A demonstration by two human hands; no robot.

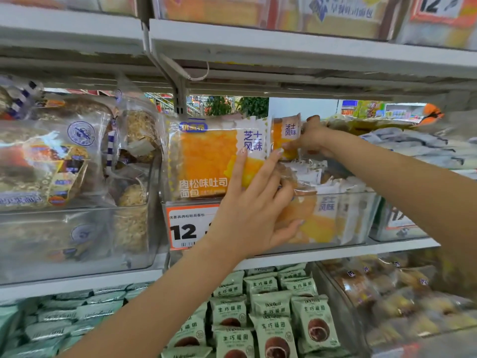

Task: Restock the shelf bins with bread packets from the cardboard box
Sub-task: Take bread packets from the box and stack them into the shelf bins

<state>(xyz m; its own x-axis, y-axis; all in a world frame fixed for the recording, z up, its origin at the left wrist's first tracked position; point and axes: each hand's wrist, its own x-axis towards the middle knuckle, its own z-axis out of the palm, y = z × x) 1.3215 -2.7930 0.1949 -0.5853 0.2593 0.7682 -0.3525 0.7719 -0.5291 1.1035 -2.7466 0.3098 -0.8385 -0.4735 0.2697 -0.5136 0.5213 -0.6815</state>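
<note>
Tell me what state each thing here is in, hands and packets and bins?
Left hand: fingers straight, pressing on the big orange bread packet.
Right hand: pinching the small orange packet.
Big orange bread packet: upright at the bin's front.
Small orange packet: upright, held above the bin.
Clear bin: partly filled.
Green packets: stacked on the shelf below.

Front packet (206,161) stood upright in bin (356,218), 2nd packet (285,136) just right & behind; price tag (185,228) below, green packets (273,311) on shelf underneath.
</note>
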